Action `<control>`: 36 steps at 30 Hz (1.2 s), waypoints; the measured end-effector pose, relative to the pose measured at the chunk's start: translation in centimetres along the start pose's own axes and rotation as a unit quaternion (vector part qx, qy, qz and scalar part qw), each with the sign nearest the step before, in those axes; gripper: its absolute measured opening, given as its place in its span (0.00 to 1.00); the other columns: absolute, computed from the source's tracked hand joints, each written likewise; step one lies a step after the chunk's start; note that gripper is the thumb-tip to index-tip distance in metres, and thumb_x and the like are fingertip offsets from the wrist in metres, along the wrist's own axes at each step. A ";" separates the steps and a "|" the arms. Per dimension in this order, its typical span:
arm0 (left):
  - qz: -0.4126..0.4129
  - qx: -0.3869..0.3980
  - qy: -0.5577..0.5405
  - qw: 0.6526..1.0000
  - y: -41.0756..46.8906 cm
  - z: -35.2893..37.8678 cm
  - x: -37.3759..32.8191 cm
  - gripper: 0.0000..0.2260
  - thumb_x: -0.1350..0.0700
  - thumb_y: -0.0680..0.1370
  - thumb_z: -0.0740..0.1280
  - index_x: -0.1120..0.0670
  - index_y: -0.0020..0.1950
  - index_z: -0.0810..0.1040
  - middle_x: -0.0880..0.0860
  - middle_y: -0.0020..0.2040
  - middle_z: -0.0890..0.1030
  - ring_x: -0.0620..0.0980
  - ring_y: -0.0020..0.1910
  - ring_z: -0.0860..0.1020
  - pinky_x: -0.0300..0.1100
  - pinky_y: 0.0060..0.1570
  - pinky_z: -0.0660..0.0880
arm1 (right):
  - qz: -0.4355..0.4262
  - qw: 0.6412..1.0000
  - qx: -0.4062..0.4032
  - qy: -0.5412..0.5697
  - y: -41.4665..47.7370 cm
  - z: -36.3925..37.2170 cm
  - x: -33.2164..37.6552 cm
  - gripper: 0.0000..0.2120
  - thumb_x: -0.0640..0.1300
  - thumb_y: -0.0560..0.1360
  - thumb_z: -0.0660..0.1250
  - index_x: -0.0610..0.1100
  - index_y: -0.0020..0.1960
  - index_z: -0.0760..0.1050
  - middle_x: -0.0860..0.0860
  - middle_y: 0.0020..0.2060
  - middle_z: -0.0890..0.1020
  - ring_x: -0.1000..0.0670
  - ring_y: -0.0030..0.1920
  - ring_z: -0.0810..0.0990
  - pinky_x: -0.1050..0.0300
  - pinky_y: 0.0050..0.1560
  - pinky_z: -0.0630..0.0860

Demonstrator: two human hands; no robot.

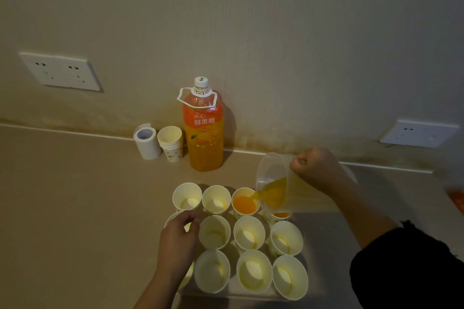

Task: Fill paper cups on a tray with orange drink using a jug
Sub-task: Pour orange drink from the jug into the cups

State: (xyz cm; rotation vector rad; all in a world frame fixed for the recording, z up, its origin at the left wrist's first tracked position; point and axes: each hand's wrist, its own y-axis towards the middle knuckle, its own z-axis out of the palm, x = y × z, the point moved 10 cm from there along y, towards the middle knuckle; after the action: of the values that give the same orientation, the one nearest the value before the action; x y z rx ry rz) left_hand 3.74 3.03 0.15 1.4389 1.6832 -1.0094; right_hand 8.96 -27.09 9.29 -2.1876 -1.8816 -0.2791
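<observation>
Right hand is clamped on the handle of the jug. The jug is tilted over the far side of the tray, pouring orange drink into the far-row cup. Left hand is curled over the left-edge cup; grip cannot be determined.

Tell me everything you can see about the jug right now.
The jug is clear, slightly frosted plastic, partly full of orange drink. The right hand grips its handle side and holds it in the air, tipped leftward. A stream runs from its lip into a back-row cup.
</observation>
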 end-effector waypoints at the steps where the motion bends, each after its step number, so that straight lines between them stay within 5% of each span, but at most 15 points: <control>1: 0.000 -0.001 -0.005 1.000 0.0 0.0 0.0 0.15 0.61 0.77 0.65 0.41 0.38 0.76 0.39 0.40 0.79 0.35 0.42 0.75 0.27 0.40 0.66 | -0.008 1.000 -0.009 0.004 0.0 -0.2 0.3 0.20 0.40 0.75 0.61 0.44 0.26 0.61 0.48 0.25 0.64 0.51 0.28 0.62 0.54 0.32 0.60; 3: -0.002 -0.002 -0.013 1.000 0.1 0.1 0.0 0.14 0.61 0.77 0.65 0.42 0.38 0.76 0.39 0.40 0.79 0.36 0.43 0.75 0.28 0.41 0.67 | -0.015 1.000 -0.024 0.008 -0.1 -0.7 0.7 0.22 0.37 0.74 0.62 0.45 0.25 0.56 0.48 0.24 0.60 0.53 0.27 0.58 0.56 0.30 0.57; 9: -0.009 -0.002 -0.016 1.000 0.2 0.1 0.2 0.14 0.61 0.77 0.65 0.41 0.39 0.76 0.39 0.40 0.79 0.35 0.42 0.75 0.26 0.40 0.66 | -0.018 0.999 -0.001 -0.037 0.0 -0.4 1.1 0.21 0.39 0.75 0.61 0.44 0.27 0.57 0.46 0.27 0.63 0.46 0.34 0.64 0.54 0.32 0.59; 16: -0.014 0.002 -0.011 1.000 0.4 0.3 0.6 0.14 0.61 0.77 0.65 0.42 0.39 0.76 0.39 0.41 0.79 0.37 0.43 0.75 0.27 0.41 0.66 | 0.027 0.999 0.022 -0.005 0.5 0.5 -0.4 0.15 0.45 0.78 0.58 0.44 0.33 0.71 0.47 0.32 0.74 0.47 0.36 0.72 0.65 0.34 0.68; 24: -0.022 0.004 -0.002 1.000 0.5 0.6 1.0 0.11 0.60 0.77 0.65 0.44 0.42 0.77 0.40 0.41 0.79 0.44 0.45 0.77 0.34 0.41 0.68 | 0.026 0.999 0.023 -0.013 0.4 0.6 -0.3 0.15 0.47 0.78 0.58 0.43 0.35 0.73 0.47 0.33 0.75 0.47 0.36 0.73 0.57 0.40 0.71; 32: -0.015 0.006 -0.002 1.000 0.2 0.3 0.4 0.16 0.61 0.77 0.65 0.40 0.38 0.75 0.38 0.39 0.78 0.35 0.41 0.75 0.27 0.40 0.67 | 0.034 0.999 0.026 0.008 0.4 0.7 -0.7 0.15 0.45 0.78 0.58 0.43 0.34 0.71 0.47 0.32 0.74 0.47 0.36 0.72 0.64 0.34 0.68; 36: -0.015 0.005 -0.005 1.000 0.3 0.2 0.3 0.15 0.61 0.77 0.65 0.40 0.38 0.75 0.39 0.39 0.79 0.37 0.42 0.76 0.29 0.40 0.67 | 0.016 0.999 -0.004 0.035 0.3 -0.1 -0.7 0.19 0.41 0.76 0.61 0.45 0.27 0.63 0.49 0.25 0.65 0.51 0.28 0.63 0.58 0.29 0.59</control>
State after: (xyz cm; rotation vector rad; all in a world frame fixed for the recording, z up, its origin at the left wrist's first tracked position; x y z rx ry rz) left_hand 4.02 3.04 -0.28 1.4166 1.6992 -1.0407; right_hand 9.20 -27.82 9.17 -2.1821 -1.8093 -0.3533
